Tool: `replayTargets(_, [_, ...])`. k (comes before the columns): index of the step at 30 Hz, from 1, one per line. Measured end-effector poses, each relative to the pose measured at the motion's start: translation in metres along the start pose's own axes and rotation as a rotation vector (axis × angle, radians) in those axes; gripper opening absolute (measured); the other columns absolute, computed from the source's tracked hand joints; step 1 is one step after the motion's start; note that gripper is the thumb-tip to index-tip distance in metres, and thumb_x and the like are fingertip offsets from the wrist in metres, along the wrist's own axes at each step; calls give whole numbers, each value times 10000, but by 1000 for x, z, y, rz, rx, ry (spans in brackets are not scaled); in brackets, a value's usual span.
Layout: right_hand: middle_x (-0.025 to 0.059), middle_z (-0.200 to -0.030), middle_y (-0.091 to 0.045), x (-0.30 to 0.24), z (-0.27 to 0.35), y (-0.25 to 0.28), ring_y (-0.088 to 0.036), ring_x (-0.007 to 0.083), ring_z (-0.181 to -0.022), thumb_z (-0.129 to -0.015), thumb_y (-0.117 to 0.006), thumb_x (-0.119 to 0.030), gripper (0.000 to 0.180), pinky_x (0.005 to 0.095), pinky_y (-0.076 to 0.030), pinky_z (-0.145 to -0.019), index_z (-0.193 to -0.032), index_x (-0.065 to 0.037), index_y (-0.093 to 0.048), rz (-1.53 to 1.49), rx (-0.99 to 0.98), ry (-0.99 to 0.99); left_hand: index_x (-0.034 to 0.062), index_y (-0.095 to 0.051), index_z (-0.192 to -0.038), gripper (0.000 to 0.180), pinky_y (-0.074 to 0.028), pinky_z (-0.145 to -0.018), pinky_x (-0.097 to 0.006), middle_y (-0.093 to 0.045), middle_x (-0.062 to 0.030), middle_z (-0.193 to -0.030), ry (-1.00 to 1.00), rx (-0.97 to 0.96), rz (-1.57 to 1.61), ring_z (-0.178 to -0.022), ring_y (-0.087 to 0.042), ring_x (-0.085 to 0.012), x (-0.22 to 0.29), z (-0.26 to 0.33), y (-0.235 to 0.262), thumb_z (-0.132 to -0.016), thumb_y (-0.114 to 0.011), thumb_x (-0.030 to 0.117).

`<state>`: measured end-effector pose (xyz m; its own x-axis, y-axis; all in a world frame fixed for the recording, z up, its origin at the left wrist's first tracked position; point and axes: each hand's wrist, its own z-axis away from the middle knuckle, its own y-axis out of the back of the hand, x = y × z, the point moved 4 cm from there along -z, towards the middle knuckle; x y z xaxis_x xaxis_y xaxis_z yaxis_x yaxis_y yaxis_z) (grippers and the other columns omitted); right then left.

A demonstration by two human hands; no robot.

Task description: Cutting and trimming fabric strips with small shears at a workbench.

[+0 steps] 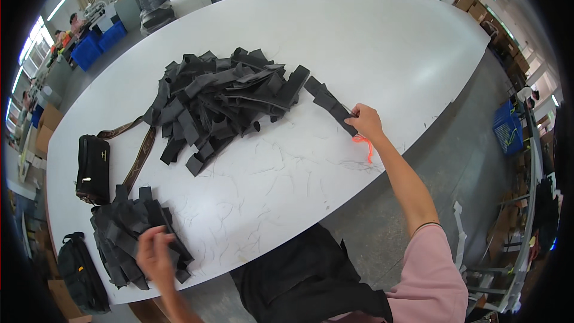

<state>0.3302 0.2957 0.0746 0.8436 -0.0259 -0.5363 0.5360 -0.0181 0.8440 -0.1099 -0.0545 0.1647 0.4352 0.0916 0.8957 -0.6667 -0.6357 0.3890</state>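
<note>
My right hand (366, 123) is closed at the near end of a short black fabric strip (326, 99), which lies on the white table. One or two more layers seem to lie with it. A bright orange cord (365, 142) hangs beside the fingers; a thin pointed thing shows at the fingertips, too small to name. Over a smaller pile of black strips (119, 221) at the near left, my left hand (155, 255) hovers with its fingers apart, slightly blurred, and nothing visible in it. A larger heap of similar strips (221, 93) is spread beyond, toward the middle.
The white table (394, 36) has a curved look and is strewn with loose dark threads. A black bag (93, 167) with a brown strap lies at the left. Below the edge sits a black backpack (84, 272). A blue crate (508, 129) stands at the right.
</note>
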Motion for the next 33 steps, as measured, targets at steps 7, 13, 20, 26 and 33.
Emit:
replayTargets(7, [83, -675, -563, -101, 151, -20, -550, 188, -602, -662, -721, -72, 210, 306, -440, -560, -788, -43, -556, -374, -201, 234, 75, -160, -1423, 727, -406, -958, -372, -333, -168, -1392, 401, -393, 793, -1214, -444, -273, 20, 46, -198, -848, -604, 101])
replayTargets(13, [-10, -682, -532, -131, 248, -80, -460, 33, -548, -738, -674, 6, 201, 197, -367, -481, -888, -17, -542, -816, -375, 136, 53, -214, -1364, 671, -429, -897, -356, -390, -144, -1325, 567, -122, 920, -1105, -502, -218, -11, 61, -204, -836, -626, 85])
replayTargets(20, [9, -858, -543, -152, 248, -78, -450, 12, -593, -791, -652, -42, 271, 165, -342, -489, -1043, -9, -559, -1077, -677, -116, 38, -310, -1367, 627, -427, -912, -329, -454, -95, -1296, 528, -348, 730, -1086, -518, -185, -14, 80, -157, -837, -638, 100])
replayTargets(26, [-14, -795, -533, -172, 248, -99, -446, 28, -597, -746, -656, -9, 316, 191, -351, -507, -1044, 1, -551, -1104, -889, -90, 37, -293, -1394, 577, -435, -926, -308, -403, -93, -1357, 598, -436, 828, -1151, -490, -175, -12, 92, -143, -886, -563, 66])
replayTargets(33, [59, -846, -593, -169, 254, -109, -513, 83, -634, -655, -508, 123, 328, 205, -405, -535, -946, -5, -590, -762, -88, 443, -2, -494, -1156, 350, -455, -823, -304, -522, -121, -1141, 401, 2, 430, -1037, -550, -192, -39, 90, -140, -833, -381, -73])
